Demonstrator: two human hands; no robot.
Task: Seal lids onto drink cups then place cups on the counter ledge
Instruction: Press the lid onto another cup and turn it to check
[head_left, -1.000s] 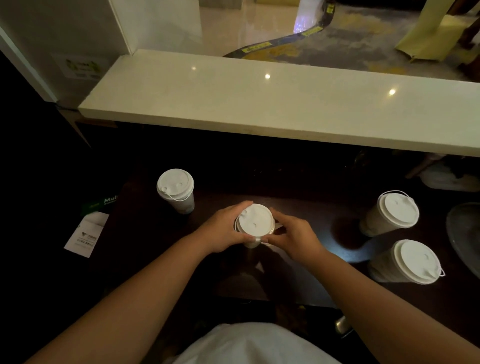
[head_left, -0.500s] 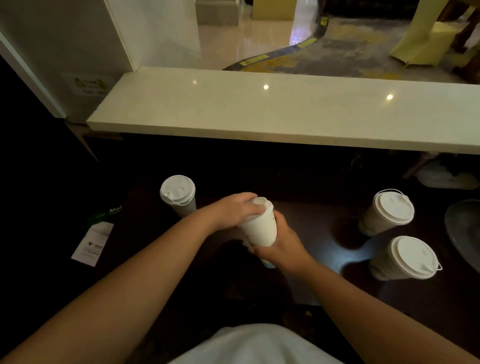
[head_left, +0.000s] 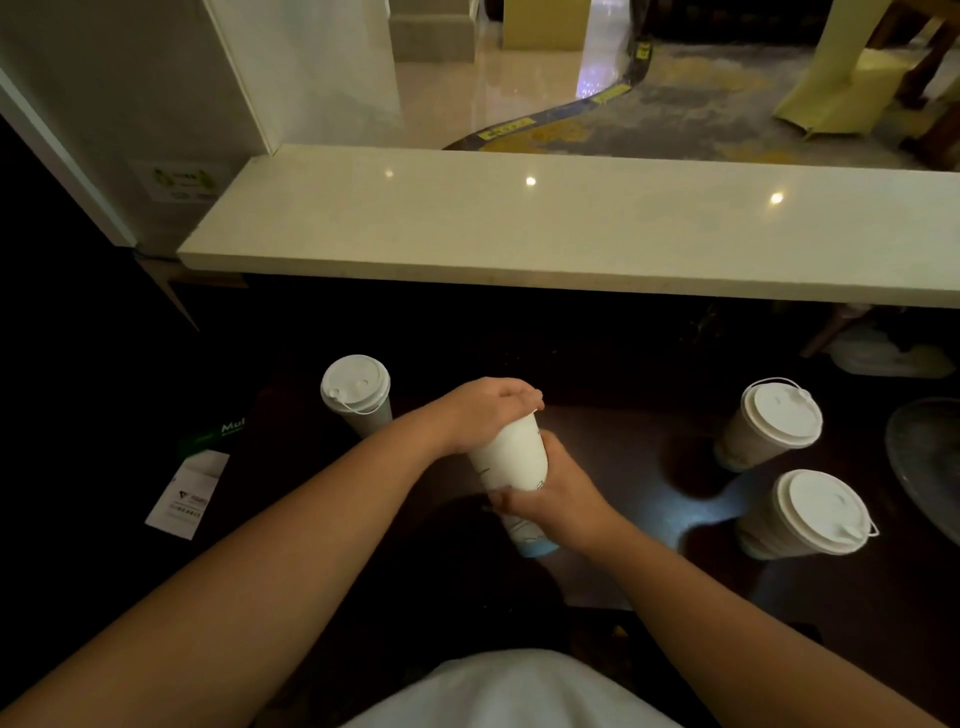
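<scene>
R hand (head_left: 558, 499) grip wraps tall white paper cup (head_left: 511, 460) low; L hand (head_left: 485, 410) grip clamps its lid on top, cup tilted above dark bench (head_left: 623, 467).

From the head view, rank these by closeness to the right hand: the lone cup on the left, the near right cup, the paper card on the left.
Measured from the right hand:
1. Near right cup, to the hand's right, toward the person.
2. Lone cup on the left, past the left forearm, farther back.
3. Paper card, at the far left edge.
</scene>
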